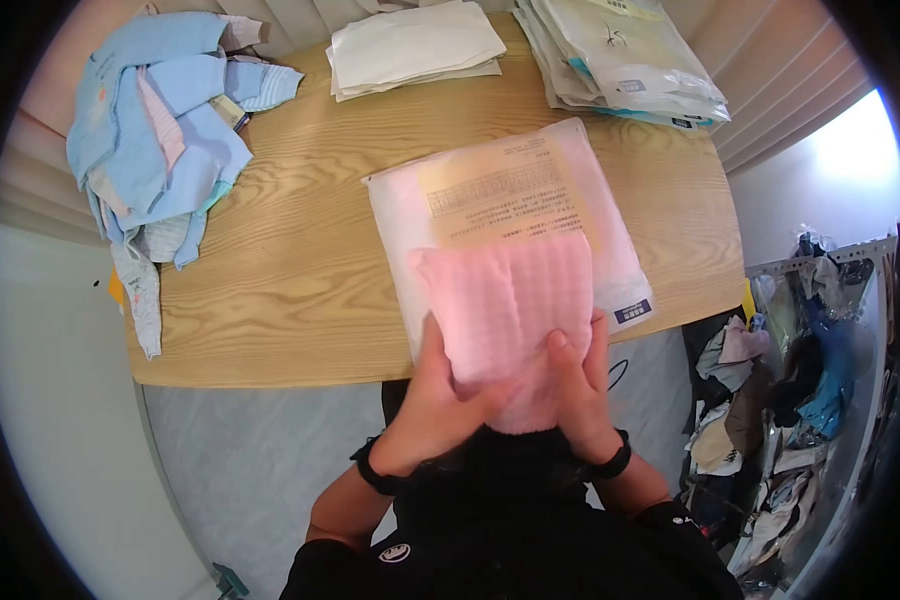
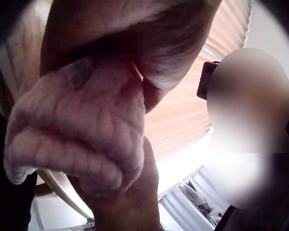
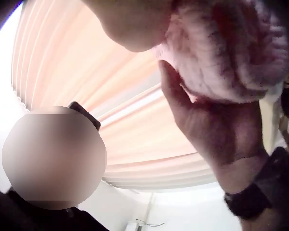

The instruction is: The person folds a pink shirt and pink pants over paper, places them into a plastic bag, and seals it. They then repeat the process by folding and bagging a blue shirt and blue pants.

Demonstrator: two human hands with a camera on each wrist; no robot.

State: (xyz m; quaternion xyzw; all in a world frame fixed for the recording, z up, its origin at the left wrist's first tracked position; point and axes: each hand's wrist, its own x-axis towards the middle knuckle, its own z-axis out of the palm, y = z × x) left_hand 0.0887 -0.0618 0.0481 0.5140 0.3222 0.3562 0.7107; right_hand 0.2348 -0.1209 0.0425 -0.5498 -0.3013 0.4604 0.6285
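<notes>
Both hands hold a folded pink cloth [image 1: 520, 300], softly ribbed in squares, above the table's front edge. My left hand [image 1: 425, 410] grips its lower left side, with the thumb across the front. On the lower right, my right hand [image 1: 582, 390] pinches it with the thumb on top and fingers behind. In the left wrist view, thick folded layers of the pink cloth [image 2: 77, 130] show at its end. Beneath and beyond the cloth lies a flat plastic bag [image 1: 395, 220] with a printed yellowish panel; the cloth covers part of it.
Blue and grey baby clothes [image 1: 160, 130] are heaped at the table's left, one sleeve hanging over the edge. White sheets [image 1: 415, 45] are stacked at the back, with filled plastic bags [image 1: 630, 60] to their right. A rack of bagged items [image 1: 800, 400] stands at right.
</notes>
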